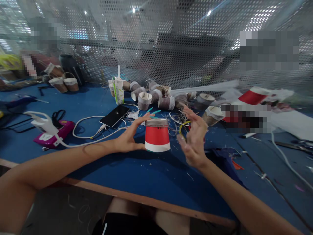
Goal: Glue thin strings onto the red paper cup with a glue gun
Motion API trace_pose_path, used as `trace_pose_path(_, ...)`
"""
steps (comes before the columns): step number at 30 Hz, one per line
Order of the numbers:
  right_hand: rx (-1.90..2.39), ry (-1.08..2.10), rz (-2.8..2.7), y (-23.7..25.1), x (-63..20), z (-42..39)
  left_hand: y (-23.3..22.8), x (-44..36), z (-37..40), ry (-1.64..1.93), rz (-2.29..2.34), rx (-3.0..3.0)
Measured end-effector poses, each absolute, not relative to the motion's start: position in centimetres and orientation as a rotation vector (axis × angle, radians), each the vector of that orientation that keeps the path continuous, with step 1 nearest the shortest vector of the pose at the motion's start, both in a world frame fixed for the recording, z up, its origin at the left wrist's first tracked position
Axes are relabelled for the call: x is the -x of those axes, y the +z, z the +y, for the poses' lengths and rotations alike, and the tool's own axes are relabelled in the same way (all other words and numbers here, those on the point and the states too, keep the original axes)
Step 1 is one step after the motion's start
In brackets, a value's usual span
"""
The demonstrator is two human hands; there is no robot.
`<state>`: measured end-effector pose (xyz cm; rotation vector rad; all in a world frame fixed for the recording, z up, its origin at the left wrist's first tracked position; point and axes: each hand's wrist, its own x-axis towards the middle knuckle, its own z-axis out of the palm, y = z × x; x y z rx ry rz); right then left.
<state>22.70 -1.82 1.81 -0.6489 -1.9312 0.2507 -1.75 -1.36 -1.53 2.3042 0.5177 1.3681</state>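
My left hand grips a red paper cup held upside down above the blue table, its white rim at the bottom and a band of brown cord around its top. My right hand hovers just right of the cup with fingers spread and blurred, and a thin yellowish strand shows by the fingers. Whether that hand touches the cup I cannot tell.
A pile of cord-wrapped cups lies behind, with a small carton and a black phone on a white cable. A glue gun rests on a pink case at left. More cups sit far left; perforated metal mesh backs the table.
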Motion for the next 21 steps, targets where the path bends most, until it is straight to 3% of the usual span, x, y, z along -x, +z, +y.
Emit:
trace_pose_path(6,0.567,0.042,-2.23,2.4,-22.2,-2.4,-1.1,1.7,-1.5,1.326,0.488,-2.342)
trace_pose_path(15,0.569,0.038,-2.183,1.0,-21.9,-2.2,-1.4,1.7,-1.8,1.485,0.639,-2.5)
trace_pose_path(21,0.604,0.122,-2.175,1.0,-21.7,-2.4,-1.3,1.7,-1.9,1.408,0.686,-2.545)
